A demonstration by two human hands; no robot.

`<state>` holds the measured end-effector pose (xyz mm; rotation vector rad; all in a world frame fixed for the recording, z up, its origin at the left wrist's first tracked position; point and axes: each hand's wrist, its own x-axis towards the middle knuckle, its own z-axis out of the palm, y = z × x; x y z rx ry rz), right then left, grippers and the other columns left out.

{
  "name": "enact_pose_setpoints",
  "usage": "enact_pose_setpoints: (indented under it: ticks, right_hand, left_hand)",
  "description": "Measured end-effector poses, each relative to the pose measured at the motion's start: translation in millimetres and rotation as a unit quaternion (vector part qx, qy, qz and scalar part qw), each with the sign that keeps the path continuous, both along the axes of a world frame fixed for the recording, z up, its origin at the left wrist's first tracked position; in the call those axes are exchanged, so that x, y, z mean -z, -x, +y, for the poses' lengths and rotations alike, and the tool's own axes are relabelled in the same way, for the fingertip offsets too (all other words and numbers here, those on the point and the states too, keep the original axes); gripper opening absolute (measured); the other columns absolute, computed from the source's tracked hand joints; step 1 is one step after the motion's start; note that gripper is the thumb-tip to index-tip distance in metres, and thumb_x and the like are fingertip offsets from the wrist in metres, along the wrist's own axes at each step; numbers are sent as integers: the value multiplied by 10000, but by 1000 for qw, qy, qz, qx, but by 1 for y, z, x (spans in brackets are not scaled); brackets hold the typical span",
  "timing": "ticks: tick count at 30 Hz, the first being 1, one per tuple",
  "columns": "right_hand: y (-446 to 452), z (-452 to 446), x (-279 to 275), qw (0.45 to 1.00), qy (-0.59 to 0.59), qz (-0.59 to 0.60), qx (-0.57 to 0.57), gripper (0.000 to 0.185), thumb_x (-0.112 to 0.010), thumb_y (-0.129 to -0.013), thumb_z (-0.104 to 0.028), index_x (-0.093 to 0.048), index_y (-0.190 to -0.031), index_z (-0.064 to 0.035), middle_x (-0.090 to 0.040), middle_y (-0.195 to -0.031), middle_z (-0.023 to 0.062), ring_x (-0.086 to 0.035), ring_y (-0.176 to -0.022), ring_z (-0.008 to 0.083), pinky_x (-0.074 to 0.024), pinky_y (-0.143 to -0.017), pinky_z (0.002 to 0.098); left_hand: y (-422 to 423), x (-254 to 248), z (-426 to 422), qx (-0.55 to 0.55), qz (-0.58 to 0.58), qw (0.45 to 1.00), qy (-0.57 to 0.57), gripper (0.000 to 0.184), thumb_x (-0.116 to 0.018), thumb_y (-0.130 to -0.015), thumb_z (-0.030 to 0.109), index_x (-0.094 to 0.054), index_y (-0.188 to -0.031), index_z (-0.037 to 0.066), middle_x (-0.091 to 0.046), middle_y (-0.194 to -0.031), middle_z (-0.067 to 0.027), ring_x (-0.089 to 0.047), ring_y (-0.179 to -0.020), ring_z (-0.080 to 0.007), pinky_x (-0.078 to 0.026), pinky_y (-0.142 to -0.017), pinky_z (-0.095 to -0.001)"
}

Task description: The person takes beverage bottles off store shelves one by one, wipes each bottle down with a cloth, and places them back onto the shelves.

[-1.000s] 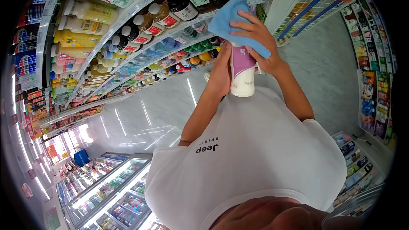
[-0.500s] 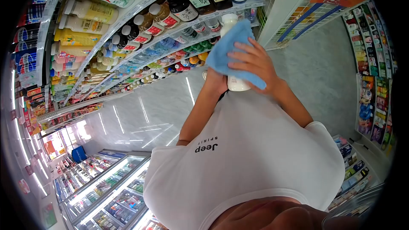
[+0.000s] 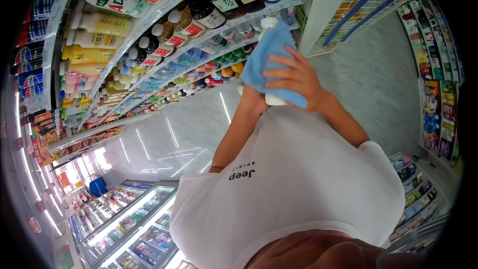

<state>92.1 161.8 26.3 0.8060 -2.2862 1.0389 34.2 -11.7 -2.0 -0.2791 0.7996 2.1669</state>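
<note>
Clasping bottle (image 3: 275,100) in left hand (image 3: 255,100), right hand (image 3: 298,80) clamping blue cloth (image 3: 269,57) against it

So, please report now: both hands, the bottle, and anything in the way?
Left hand holds white plastic bottle, near base. Right hand holds light-blue fabric cloth against it. Cloth hides bottle's middle.

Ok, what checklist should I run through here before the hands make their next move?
1. Left hand steadies the bottle: ok, though its fingers are mostly hidden.
2. Right hand has the blue cloth against the bottle: ok.
3. White cap on the bottle: ok, it shows above the cloth.
4. Bottle label readable: not ok, the cloth covers it.
5. Bottle surface under the cloth clean: cannot tell.
6. Cap clear of the shelf: cannot tell, they overlap in this view.
</note>
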Motion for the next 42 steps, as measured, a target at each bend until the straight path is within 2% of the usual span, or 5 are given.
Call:
enact_pose_setpoints:
  ticks: [14, 18, 25, 32, 42]
  right_hand:
    - [16, 10, -5, 991, 7, 63, 116, 308, -563, -927, -220, -715, -1170, -108, -651, -1338, 80, -535, -1338, 312, -315, -1173, 521]
    - [33, 17, -11, 981, 121, 42, 145, 316, -556, -922, -151, -700, -1193, -75, -617, -1388, 111, -473, -1389, 360, -308, -1174, 519]
    - [26, 11, -7, 993, 63, 40, 94, 313, -565, -913, -207, -709, -1172, -105, -639, -1356, 85, -481, -1384, 356, -293, -1170, 564]
    - [-17, -2, 9, 998, -12, 23, -49, 290, -586, -905, -303, -740, -1095, -148, -672, -1302, 47, -539, -1334, 308, -292, -1179, 558]
    - [9, -2, 14, 983, 60, 72, 157, 427, -565, -913, -229, -669, -1296, -74, -570, -1447, 123, -433, -1424, 382, -298, -1182, 544]
  left_hand:
    - [0, -14, 4, 35, 66, 997, 5, 469, -520, -1059, 318, -430, -1459, 91, -564, -1344, -71, -572, -1217, -203, -503, -1018, -371]
    - [-6, -13, 8, 56, 200, 976, 63, 724, -619, -991, 439, -305, -1531, 73, -561, -1339, -103, -628, -1138, -237, -564, -925, -400]
    - [-5, 6, -2, 139, 54, 974, -169, 553, -439, -1067, 433, -371, -1499, 95, -543, -1379, -120, -600, -1219, -235, -580, -932, -416]
    - [0, -19, 12, -32, 113, 992, 41, 492, -410, -1099, 357, -347, -1523, 116, -512, -1438, -119, -570, -1267, -242, -518, -1035, -393]
    - [-3, -11, 8, 22, 103, 992, 71, 510, -385, -1104, 394, -379, -1511, 88, -526, -1433, -72, -569, -1253, -203, -508, -1023, -398]
